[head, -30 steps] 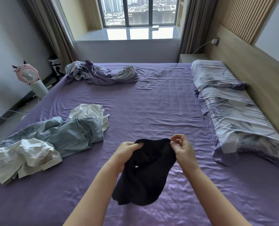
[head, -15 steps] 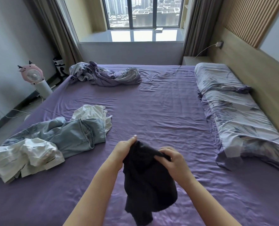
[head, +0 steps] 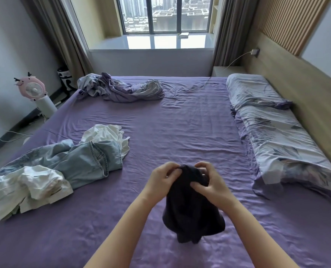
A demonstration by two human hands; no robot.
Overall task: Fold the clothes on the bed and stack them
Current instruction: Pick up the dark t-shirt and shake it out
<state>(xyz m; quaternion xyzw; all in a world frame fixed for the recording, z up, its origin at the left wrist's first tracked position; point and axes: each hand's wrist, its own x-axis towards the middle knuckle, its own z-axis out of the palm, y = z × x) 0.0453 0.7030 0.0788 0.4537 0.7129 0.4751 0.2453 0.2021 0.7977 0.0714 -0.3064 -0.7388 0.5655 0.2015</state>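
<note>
A black garment hangs bunched above the purple bed sheet, its lower end near the sheet. My left hand grips its top edge from the left. My right hand pinches the cloth from the right, fingers curled over the top. Left of my hands lie light blue jeans, a white garment in front of them and another white piece behind them.
A crumpled lilac-grey bedcover lies at the far left of the bed. Two patterned pillows run along the wooden headboard on the right. A pink fan stands on the floor at left. A window is at the far end.
My hands have drawn closer together at the top of the black garment, which is now more bunched. The right hand has shifted its hold from the edge onto the cloth's front.
</note>
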